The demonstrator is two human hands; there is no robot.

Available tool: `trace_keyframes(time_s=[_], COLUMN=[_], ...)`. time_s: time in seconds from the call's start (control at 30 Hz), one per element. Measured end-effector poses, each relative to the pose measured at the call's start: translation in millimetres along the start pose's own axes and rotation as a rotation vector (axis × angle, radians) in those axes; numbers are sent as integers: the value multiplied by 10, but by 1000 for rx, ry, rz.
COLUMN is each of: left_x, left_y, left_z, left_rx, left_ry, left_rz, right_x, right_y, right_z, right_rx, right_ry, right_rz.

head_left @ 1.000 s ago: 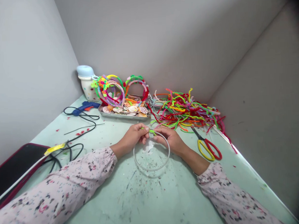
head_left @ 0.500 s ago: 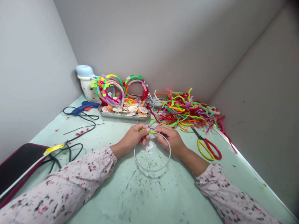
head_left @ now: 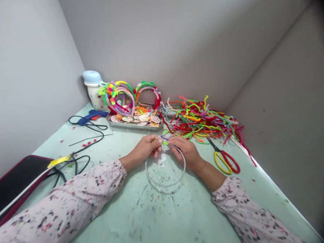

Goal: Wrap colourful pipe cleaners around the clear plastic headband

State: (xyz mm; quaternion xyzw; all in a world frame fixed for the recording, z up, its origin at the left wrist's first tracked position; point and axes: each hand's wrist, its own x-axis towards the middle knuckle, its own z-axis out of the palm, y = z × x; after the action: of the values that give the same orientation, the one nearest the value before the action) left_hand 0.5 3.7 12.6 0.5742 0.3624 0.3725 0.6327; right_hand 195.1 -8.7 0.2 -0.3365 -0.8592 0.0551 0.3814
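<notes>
A thin pale-grey hoop [head_left: 165, 186] hangs between my hands over the table, its lower edge toward me. Bright green pipe cleaner [head_left: 165, 143] is wrapped on a short stretch of its top, and a bit of purple shows just behind. My left hand [head_left: 151, 146] pinches the hoop at the left end of the green stretch, thumb and forefinger together. Fingers of my right hand [head_left: 185, 151] are closed on the hoop and the pipe cleaner just right of it; their tips are partly hidden.
Behind stands a metal tray [head_left: 135, 127] of seashells with colourful wrapped headbands [head_left: 124, 101]. Loose pipe cleaners [head_left: 201, 118] are heaped right of it. Scissors [head_left: 224, 160] lie near my right wrist. A blue glue gun [head_left: 91, 117], cables [head_left: 80, 151] and a black-and-red tablet [head_left: 22, 172] lie left.
My right fingers have shifted very slightly at the green pipe cleaner. The hoop and my left hand stay almost where they were.
</notes>
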Motion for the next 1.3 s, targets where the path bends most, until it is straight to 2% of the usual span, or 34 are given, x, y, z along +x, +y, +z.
trace_keyframes(time_s=[0.4,0.77,0.97,1.17,1.23,1.3], left_x=[-4,-2,-12,4,9,11], left_y=[15,27,14,-22,-29,-29], left_z=[-5,-5,16,11,11,15], left_rx=[-56,-47,-53,-98,-96,-96], left_ry=[-29,-44,25,63,77,87], left_rz=[-39,-33,26,55,58,58], right_x=[-20,-17,-1,32,40,44], right_y=[34,55,18,55,66,66], right_z=[-37,-66,-11,21,9,-3], right_rx=[-264,-224,-60,230,360,480], right_ry=[12,6,85,205,182,97], right_rz=[-133,-105,64,433,532,593])
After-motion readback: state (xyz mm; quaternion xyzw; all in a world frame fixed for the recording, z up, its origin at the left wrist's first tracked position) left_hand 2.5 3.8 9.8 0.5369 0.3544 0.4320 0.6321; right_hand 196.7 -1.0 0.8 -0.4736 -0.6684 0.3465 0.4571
